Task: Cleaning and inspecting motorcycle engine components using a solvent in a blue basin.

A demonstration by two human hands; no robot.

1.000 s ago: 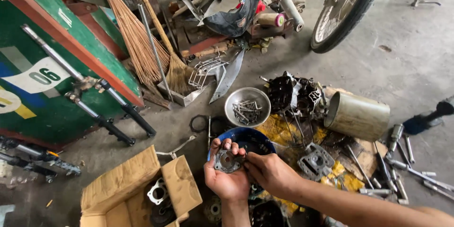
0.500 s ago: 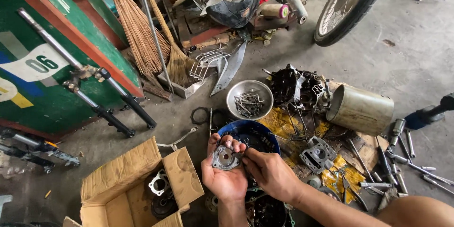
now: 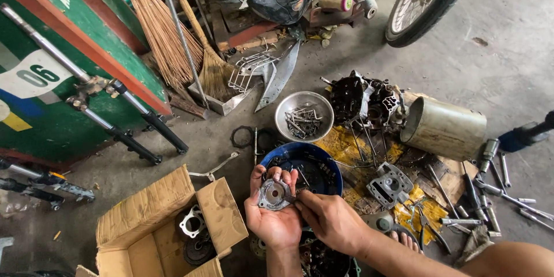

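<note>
Head view: my left hand [image 3: 274, 213] cradles a round metal engine part [image 3: 274, 194] in its palm, blue basin [image 3: 323, 161] at one o'clock. My right hand [image 3: 329, 219] pinches the part's edge at three o'clock; I judge it wants a steady grip.

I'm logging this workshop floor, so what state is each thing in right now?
left hand: palm up, cradling the round metal part
right hand: fingertips on the part's edge
cardboard box: flaps open, parts inside
steel bowl: upright, holding bolts
blue basin: upright, partly hidden by hands
metal can: lying on its side
broom: leaning
</note>
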